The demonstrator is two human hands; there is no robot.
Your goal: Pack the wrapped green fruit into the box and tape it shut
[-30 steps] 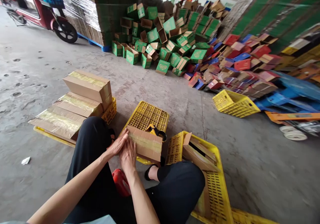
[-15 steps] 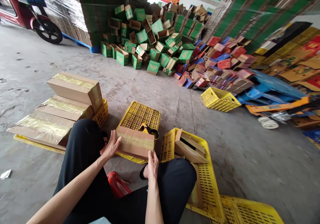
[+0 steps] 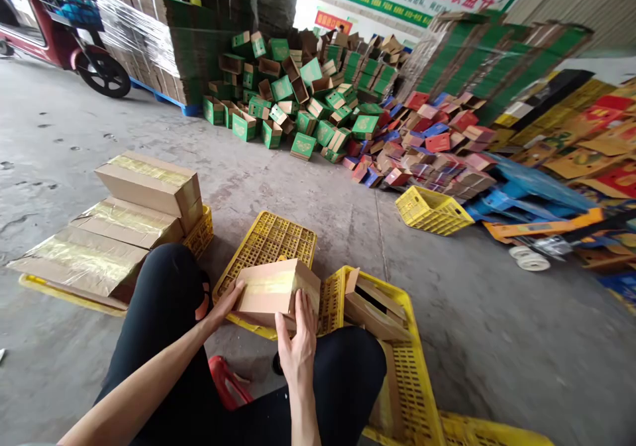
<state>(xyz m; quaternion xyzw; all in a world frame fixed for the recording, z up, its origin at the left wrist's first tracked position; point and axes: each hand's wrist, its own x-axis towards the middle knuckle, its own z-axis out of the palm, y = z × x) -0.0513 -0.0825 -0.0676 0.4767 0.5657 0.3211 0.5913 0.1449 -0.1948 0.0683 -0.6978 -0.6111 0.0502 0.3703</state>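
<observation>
A taped cardboard box [image 3: 265,287] is tilted between my hands, above an upturned yellow crate [image 3: 283,230]. My left hand [image 3: 228,300] grips its left end, with the fingertips out of sight behind the cardboard. At the right end, my right hand [image 3: 298,333] lies along the end face, fingers up and thumb on the near side. Clear yellowish tape runs along the top of the box. Behind it only a small yellow bit of the tape dispenser [image 3: 282,258] shows; the rest is hidden.
Taped boxes [image 3: 149,184] are stacked on yellow crates at my left. Right of my knee, a yellow crate [image 3: 417,366] holds cardboard pieces. A red object [image 3: 228,383] lies between my legs. Farther off are piled green boxes [image 3: 303,144], another crate [image 3: 432,214] and a pallet jack [image 3: 541,227].
The box has turned and tilted, so its right end face now shows. My right hand has moved from its near corner onto that end. The tape dispenser has become mostly hidden.
</observation>
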